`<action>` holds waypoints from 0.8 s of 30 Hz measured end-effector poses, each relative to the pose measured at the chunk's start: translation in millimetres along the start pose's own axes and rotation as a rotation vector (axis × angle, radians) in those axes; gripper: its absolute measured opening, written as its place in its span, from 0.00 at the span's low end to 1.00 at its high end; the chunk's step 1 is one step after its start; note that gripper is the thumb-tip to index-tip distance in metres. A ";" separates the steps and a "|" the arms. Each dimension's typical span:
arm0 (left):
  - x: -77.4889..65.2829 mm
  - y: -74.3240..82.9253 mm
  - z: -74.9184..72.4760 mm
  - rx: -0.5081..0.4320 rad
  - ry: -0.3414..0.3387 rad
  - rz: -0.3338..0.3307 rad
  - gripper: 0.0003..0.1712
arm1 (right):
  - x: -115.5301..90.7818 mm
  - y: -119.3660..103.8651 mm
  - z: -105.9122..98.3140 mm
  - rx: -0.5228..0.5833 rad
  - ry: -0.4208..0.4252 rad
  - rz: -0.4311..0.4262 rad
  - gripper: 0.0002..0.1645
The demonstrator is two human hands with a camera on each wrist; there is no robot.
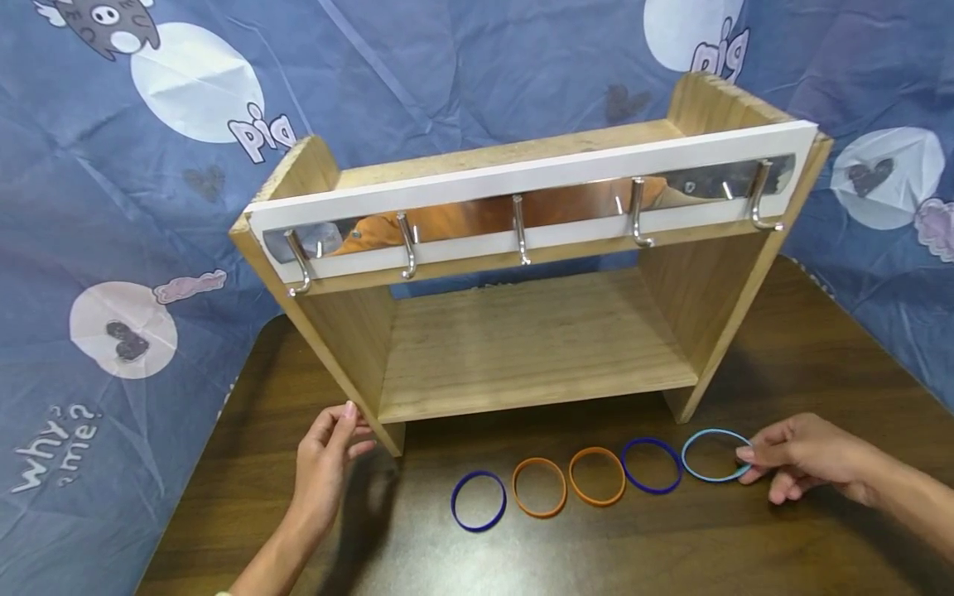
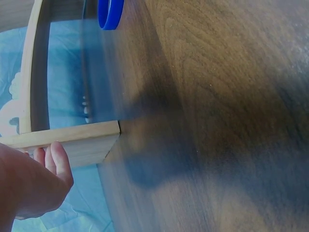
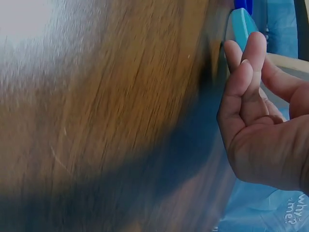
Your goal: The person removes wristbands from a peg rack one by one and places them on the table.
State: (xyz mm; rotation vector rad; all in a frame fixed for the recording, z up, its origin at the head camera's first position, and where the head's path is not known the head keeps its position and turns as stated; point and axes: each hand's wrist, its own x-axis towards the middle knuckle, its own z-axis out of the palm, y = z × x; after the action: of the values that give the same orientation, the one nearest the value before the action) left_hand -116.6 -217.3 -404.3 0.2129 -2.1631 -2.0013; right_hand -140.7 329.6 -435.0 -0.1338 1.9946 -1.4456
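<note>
At the lower right of the head view, my right hand point(image 1: 812, 459) pinches the right edge of a light blue wristband point(image 1: 692, 472) between thumb and fingers. The same band point(image 3: 240, 26) shows at the fingertips in the right wrist view. My left hand point(image 1: 324, 463) touches the lower left side panel point(image 1: 328, 352) of a wooden hook rack point(image 1: 537, 339), its fingers point(image 2: 59, 159) against the panel's outer face. In front of the rack lie a dark blue wristband point(image 1: 455, 511), two orange wristbands point(image 1: 516, 495) and another dark blue wristband point(image 1: 656, 490), in a row beside the light blue one.
Several metal hooks point(image 1: 519, 232) line a white strip point(image 1: 477, 184) with a mirror-like plate across the rack's upper front. The rack stands on a dark wooden table point(image 1: 596, 555). A blue printed cloth point(image 1: 447, 74) hangs behind and around the table.
</note>
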 end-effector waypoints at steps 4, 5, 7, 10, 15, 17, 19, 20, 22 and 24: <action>-1.1 0.4 0.0 0.010 0.005 -0.008 0.20 | -1.1 -0.6 -0.7 -0.060 0.052 0.031 0.18; -1.2 0.5 -0.1 0.013 0.006 -0.008 0.20 | -1.4 -1.2 -0.1 -0.082 0.070 0.034 0.18; -1.3 0.8 -0.2 0.010 0.008 -0.005 0.20 | -1.8 -2.5 1.9 -0.128 0.106 0.027 0.19; -1.4 1.8 -0.1 0.002 0.004 0.003 0.19 | -2.4 -4.7 6.5 -0.218 0.194 0.022 0.19; -1.8 2.2 0.1 0.000 0.000 0.004 0.19 | -2.0 -8.1 13.3 -0.287 0.333 0.062 0.18; -1.6 1.8 0.4 0.004 0.004 -0.001 0.19 | -1.3 -9.4 15.2 -0.272 0.359 0.080 0.18; -1.0 1.3 0.7 0.010 0.007 -0.004 0.19 | -1.1 -10.1 16.8 -0.260 0.371 0.090 0.18; -0.8 1.1 0.8 0.012 0.008 -0.005 0.19 | -1.0 -10.5 17.5 -0.258 0.378 0.093 0.18; -0.5 1.0 0.8 0.014 0.007 -0.003 0.20 | -1.4 -11.8 18.8 -0.259 0.403 0.100 0.19; -0.4 1.2 0.6 0.017 0.006 -0.001 0.19 | -2.8 -13.2 20.1 -0.286 0.437 0.095 0.21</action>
State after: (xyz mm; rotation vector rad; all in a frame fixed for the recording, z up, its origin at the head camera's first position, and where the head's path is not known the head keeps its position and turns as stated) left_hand -116.4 -216.5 -403.1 0.2224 -2.1775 -1.9813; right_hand -131.0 309.5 -425.6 0.1678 2.5194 -1.1950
